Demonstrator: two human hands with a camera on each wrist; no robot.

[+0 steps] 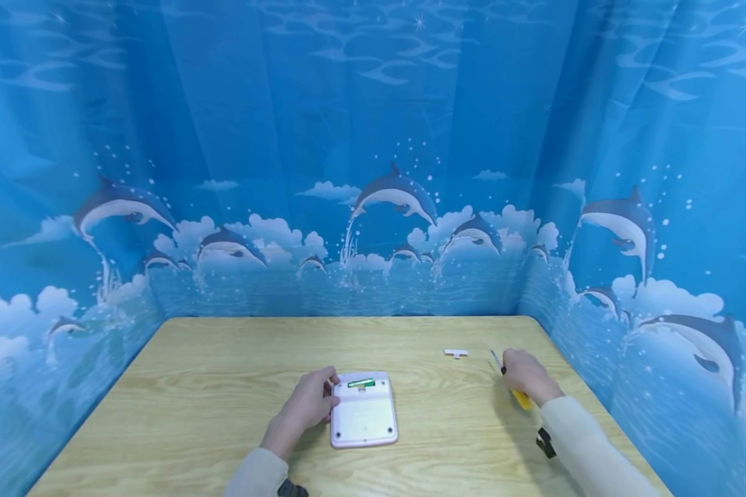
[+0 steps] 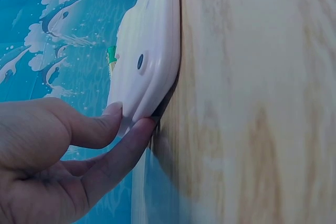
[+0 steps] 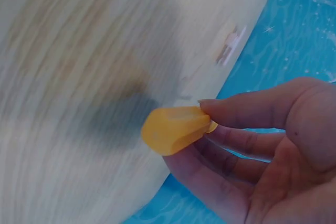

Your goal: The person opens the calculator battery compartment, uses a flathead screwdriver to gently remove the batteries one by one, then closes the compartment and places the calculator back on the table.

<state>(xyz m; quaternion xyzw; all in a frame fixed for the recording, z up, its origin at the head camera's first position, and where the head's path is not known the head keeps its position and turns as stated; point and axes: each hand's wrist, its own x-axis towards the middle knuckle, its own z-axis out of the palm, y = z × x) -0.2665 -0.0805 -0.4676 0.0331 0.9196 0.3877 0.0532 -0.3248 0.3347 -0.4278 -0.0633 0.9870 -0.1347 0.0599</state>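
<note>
A flat white device (image 1: 363,417) with rounded corners and small dark feet, calculator-like, lies back side up on the table. Its battery slot is uncovered, and a green battery (image 1: 361,383) sits there near the far edge. My left hand (image 1: 307,400) pinches the device's left edge, thumb (image 2: 113,116) on top and a finger beneath. Off to the right, my right hand (image 1: 525,376) holds a screwdriver by its yellow handle (image 3: 176,129) above the table, the thin shaft (image 1: 495,358) pointing away. Left of that hand lies a small white battery cover (image 1: 456,353) with a tab.
The wood-grain table (image 1: 224,386) ends at a far edge against a blue dolphin-print curtain (image 1: 348,138). The curtain also hangs along the left and right sides.
</note>
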